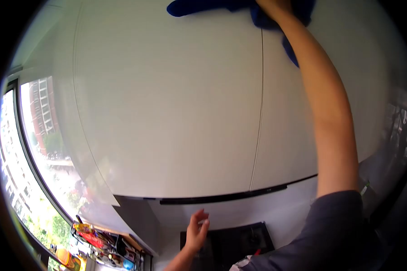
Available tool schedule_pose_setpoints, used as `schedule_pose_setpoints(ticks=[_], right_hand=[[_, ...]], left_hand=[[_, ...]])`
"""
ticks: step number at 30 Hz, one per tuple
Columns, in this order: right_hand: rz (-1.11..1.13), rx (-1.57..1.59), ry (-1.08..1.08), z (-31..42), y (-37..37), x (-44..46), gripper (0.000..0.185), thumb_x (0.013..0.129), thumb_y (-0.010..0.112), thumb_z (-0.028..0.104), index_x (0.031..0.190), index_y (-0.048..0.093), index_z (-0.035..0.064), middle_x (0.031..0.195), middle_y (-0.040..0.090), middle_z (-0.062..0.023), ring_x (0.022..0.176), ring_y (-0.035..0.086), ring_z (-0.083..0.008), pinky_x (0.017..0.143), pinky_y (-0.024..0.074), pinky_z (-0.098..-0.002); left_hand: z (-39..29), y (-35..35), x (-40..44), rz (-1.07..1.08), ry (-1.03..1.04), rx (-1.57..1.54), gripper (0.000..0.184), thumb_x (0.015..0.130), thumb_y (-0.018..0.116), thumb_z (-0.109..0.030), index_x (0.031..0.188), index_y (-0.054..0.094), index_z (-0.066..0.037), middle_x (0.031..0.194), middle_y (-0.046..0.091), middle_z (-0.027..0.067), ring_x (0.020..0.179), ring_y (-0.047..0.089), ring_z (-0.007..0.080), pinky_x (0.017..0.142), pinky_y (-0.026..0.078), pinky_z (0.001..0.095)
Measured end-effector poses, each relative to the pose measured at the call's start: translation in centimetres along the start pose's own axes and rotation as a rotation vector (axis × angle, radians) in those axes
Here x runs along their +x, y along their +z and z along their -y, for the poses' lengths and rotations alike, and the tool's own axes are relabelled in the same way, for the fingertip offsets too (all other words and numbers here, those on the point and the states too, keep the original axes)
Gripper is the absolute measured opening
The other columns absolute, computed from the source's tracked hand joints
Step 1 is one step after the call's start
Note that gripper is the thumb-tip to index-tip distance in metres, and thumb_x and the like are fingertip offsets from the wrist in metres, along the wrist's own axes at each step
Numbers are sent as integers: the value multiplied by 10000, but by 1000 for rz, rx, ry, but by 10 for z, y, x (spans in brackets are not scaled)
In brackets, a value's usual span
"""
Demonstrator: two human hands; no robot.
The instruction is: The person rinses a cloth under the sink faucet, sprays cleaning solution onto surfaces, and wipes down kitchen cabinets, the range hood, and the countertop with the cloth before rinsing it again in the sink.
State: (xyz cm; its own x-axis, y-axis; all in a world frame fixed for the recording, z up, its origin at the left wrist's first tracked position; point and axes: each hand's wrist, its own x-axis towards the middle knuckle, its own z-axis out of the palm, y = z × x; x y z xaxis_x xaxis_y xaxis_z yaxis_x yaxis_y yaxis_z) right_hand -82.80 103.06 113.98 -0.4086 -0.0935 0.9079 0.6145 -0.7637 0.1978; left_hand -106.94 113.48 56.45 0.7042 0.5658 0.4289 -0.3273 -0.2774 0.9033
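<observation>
My right arm reaches up to the top of the view, where my right hand [273,5] presses a dark blue cloth [208,6] against the glossy white cabinet doors [176,108]. The cloth spreads to the left of the hand, and a fold hangs down behind the forearm. The fingers of that hand are largely cut off by the upper edge. Low in the middle, my left hand [198,231] hovers with nothing in it, fingers loosely bent and apart. It is in front of the black stove [226,246], below the cabinets.
A dark strip [221,198] runs along the cabinets' lower edge. At the lower left stands a rack [108,246] packed with kitchen items, near an orange-capped container [65,257]. A bright window [36,149] fills the left side. My dark sleeve [330,230] covers the lower right.
</observation>
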Motion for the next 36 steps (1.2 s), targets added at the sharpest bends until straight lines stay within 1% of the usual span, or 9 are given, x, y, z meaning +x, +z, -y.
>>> schedule_pose_setpoints(ticks=[2, 5, 7, 9, 11, 15, 16, 20, 36], right_hand=[[10, 210, -183, -6, -36, -58, 566, 802, 485, 528, 940, 611, -6, 943, 598, -218, 914, 549, -370, 835, 411, -430], [810, 249, 25, 18, -119, -174, 553, 818, 479, 505, 1081, 568, 26, 1120, 535, -221, 1099, 462, -360, 967, 324, -405], [194, 261, -407, 16, -143, -273, 487, 837, 469, 461, 1094, 559, 57, 1114, 553, -183, 1040, 516, -337, 968, 329, -459], [700, 692, -203, 19, -181, -329, 423, 878, 454, 354, 1195, 470, 73, 1206, 487, -122, 1130, 449, -274, 1001, 302, -405], [1009, 1224, 257, 16, -203, -382, 432, 897, 449, 326, 1249, 422, 77, 1257, 456, -87, 1181, 416, -240, 1014, 296, -366], [960, 1109, 218, 7, -212, -387, 524, 847, 522, 365, 1261, 410, 65, 1285, 426, -108, 1177, 419, -252, 1017, 289, -399], [824, 802, 23, -2, -204, -378, 544, 848, 515, 370, 1277, 393, 60, 1300, 407, -124, 1192, 401, -266, 1024, 275, -406], [414, 267, -11, -21, -197, -342, 573, 849, 501, 347, 1312, 351, 44, 1341, 354, -158, 1248, 324, -307, 1051, 220, -410], [612, 633, 455, -43, -274, -433, 575, 843, 506, 335, 1310, 351, 39, 1347, 344, -163, 1252, 318, -312, 1048, 226, -414]], left_hand=[[-9, 10, 9, 21, -139, -304, 449, 858, 503, -126, 1269, 338, -53, 1125, 507, 107, 1047, 492, 200, 870, 401, 336], [-27, 22, 22, 16, -268, -677, 498, 867, 503, -156, 1309, 285, -78, 1208, 441, 112, 1120, 440, 218, 935, 359, 382], [-32, 28, 29, 45, -253, -782, 496, 863, 481, -134, 1311, 274, -79, 1263, 394, 118, 1158, 413, 237, 971, 319, 391], [-43, 34, 34, -17, -240, -894, 489, 861, 447, -133, 1311, 266, -65, 1250, 407, 126, 1179, 396, 255, 986, 307, 380], [-46, 37, 42, -20, -253, -926, 446, 859, 440, -135, 1278, 312, -52, 1253, 405, 118, 1181, 396, 247, 993, 302, 357], [-50, 35, 50, -46, -330, -1019, 417, 824, 468, -105, 1220, 354, -40, 1282, 384, 117, 1210, 368, 243, 1014, 283, 348], [-53, 37, 52, -37, -353, -1092, 414, 821, 464, -104, 1216, 359, -37, 1276, 387, 116, 1215, 361, 247, 1018, 278, 351], [-66, 45, 49, -66, -375, -1188, 452, 825, 440, -117, 1252, 333, -18, 1305, 350, 126, 1249, 312, 258, 1040, 244, 353], [-76, 99, 59, -178, -450, -1186, 369, 746, 406, -53, 1113, 412, -14, 1233, 378, 81, 1253, 288, 250, 1042, 208, 352]])
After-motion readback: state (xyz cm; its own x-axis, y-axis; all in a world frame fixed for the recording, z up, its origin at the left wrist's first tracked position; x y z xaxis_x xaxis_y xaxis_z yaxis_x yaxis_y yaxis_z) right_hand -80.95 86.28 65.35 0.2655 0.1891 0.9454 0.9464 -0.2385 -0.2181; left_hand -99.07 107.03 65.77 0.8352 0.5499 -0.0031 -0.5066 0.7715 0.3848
